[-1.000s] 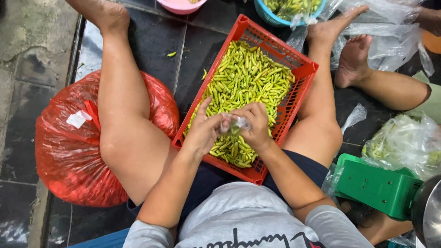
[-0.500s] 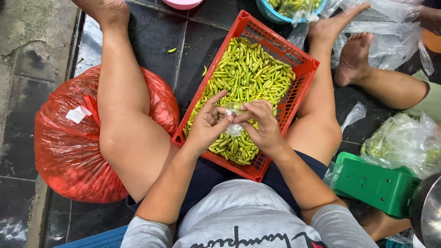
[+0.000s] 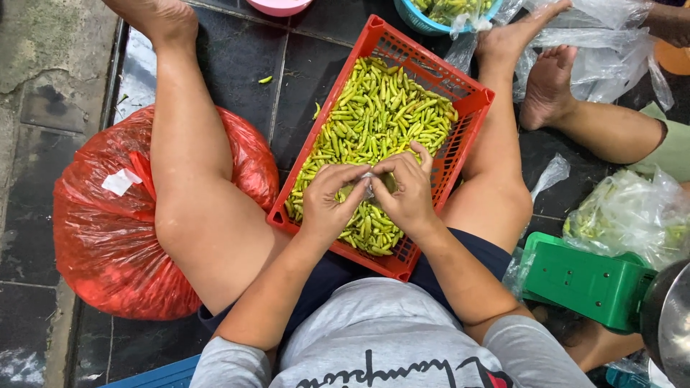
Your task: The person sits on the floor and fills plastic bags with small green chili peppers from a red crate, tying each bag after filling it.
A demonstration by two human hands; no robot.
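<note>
I sit on a dark tiled floor with a red plastic crate (image 3: 471, 97) between my legs, filled with green chilies (image 3: 381, 118). Over its near end, my left hand (image 3: 327, 205) and my right hand (image 3: 410, 192) meet, both pinching a small clear plastic bag (image 3: 369, 185) with a few chilies inside. The fingers cover most of the bag.
A full red plastic sack (image 3: 100, 230) lies under my left leg. A green weighing scale (image 3: 586, 276) stands at the right beside a clear bag of chilies (image 3: 632, 215). Another person's foot (image 3: 548, 82) and leg rest at the upper right, near a blue basin (image 3: 431, 21).
My hands stay together over the crate's near end; the fingers have shifted on the small bag, now closed tighter around it.
</note>
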